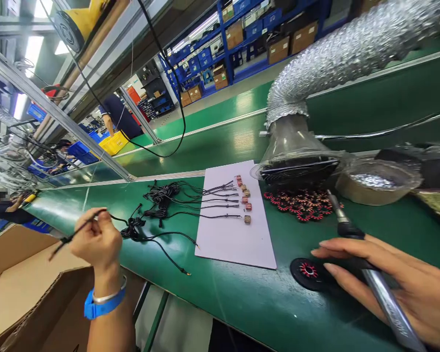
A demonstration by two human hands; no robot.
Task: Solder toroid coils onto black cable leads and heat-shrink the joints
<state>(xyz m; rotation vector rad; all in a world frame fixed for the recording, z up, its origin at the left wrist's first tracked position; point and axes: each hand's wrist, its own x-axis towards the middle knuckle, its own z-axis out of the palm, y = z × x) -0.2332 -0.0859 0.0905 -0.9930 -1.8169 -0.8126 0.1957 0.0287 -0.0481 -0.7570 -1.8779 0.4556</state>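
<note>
My left hand (95, 240) is raised over the bench's near edge, fingers pinched on a thin black wire (77, 231) that trails to a tangle of black wires (157, 205). My right hand (392, 283) grips a soldering iron (374, 278), its tip pointing up toward a heap of red-and-copper toroid coils (300, 203). One coil sits on a black round holder (308, 271) just left of my right fingers. Several wired coils (244, 198) lie in a row on a white sheet (234, 230).
A silver fume duct with a clear hood (297, 151) hangs over the coil heap. A tin dish (377, 183) stands to its right. Open cardboard boxes (25, 293) sit below the bench's near edge. Another person (7, 208) works far left; blue shelving lines the background.
</note>
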